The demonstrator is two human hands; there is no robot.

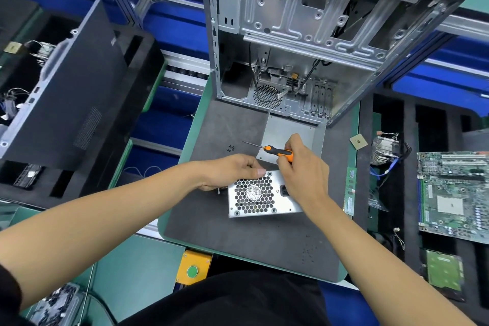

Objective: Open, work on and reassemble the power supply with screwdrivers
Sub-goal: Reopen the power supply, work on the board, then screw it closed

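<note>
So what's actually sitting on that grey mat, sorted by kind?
Computer case: 1
Power supply: 1
Metal cover plate: 1
Screwdriver: 1
Cluster of loose screws: 1, too small to count singly
Total: 5

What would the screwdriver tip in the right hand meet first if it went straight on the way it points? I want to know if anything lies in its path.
Probably the loose screws on the mat: the screwdriver in the right hand points left toward them. Depth is unclear.

A green-edged workbench (172, 209) with a grey mat (238, 235) stands among black foam trays (391, 119) and blue bins (156, 124).
</note>
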